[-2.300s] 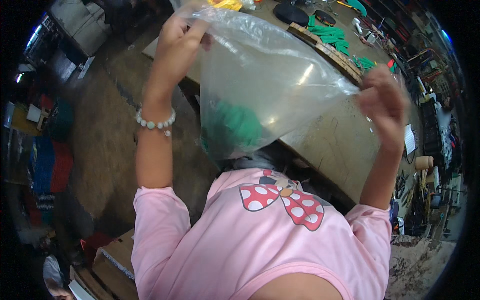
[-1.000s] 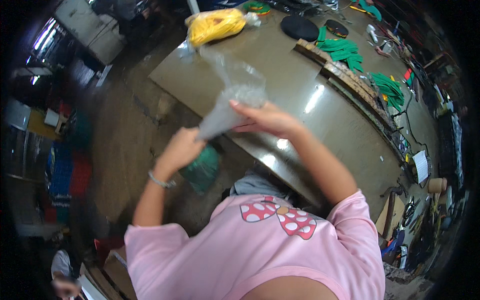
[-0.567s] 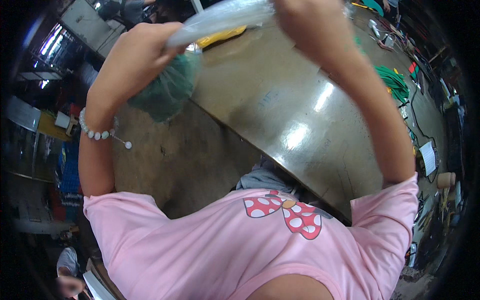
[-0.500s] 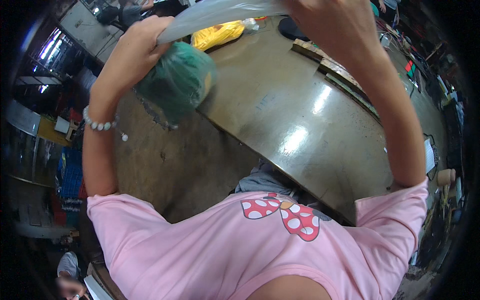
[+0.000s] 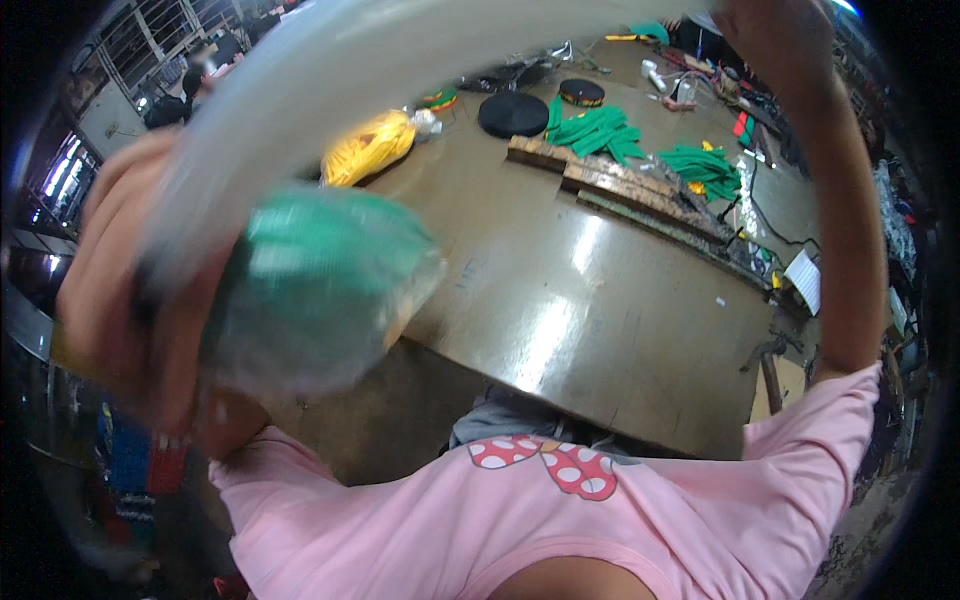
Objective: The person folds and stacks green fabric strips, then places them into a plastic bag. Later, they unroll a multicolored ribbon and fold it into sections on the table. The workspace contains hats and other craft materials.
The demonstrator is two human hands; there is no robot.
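Observation:
A clear plastic bag (image 5: 350,85) is stretched in a long twisted band across the top of the view. Its full lower part bulges with green material (image 5: 335,235), seen through the plastic and hanging at the left, over the table's near edge. My left hand (image 5: 130,275), blurred by motion, is closed round the bag just above the green bulge. Up at the top right, my right hand (image 5: 785,45) grips the far end of the band, its fingertips partly cut off by the frame's edge. Both arms are raised.
On the shiny table (image 5: 500,300) lie a yellow filled bag (image 5: 368,148), black rolls (image 5: 512,115), bundles of green strips (image 5: 595,132) and a wooden bar (image 5: 630,185). Cables and a white paper (image 5: 803,280) are at the right. A blue crate (image 5: 125,450) stands lower left.
My hands have moved farther apart, drawing the plastic band longer. The left hand and green bulge have come lower and closer; more of the table's far side shows.

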